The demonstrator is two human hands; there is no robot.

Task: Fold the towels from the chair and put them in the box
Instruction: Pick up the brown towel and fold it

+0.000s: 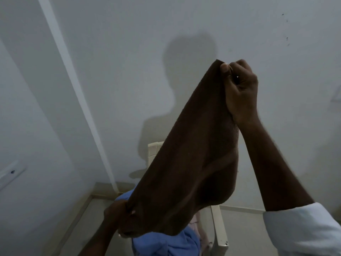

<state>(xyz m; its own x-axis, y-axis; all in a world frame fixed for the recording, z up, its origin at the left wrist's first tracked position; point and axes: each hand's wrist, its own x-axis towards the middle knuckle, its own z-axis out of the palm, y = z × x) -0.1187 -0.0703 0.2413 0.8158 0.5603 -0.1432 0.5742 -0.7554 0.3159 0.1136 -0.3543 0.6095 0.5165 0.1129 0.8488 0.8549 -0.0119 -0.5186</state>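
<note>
A dark brown towel point(188, 163) hangs stretched in the air in front of me. My right hand point(239, 89) is raised high and pinches its top corner. My left hand point(118, 213) is low and grips the towel's lower corner. Below the brown towel lies a blue towel point(166, 242) on the seat of a white chair point(219, 230), with a pale pink cloth point(196, 224) beside it. The chair's back point(153, 150) shows behind the towel. No box is in view.
A white wall fills the background, with a corner strip point(73, 80) running down to the floor skirting point(103, 189). A switch plate point(11, 172) is on the left wall. My shadow falls on the wall behind the chair.
</note>
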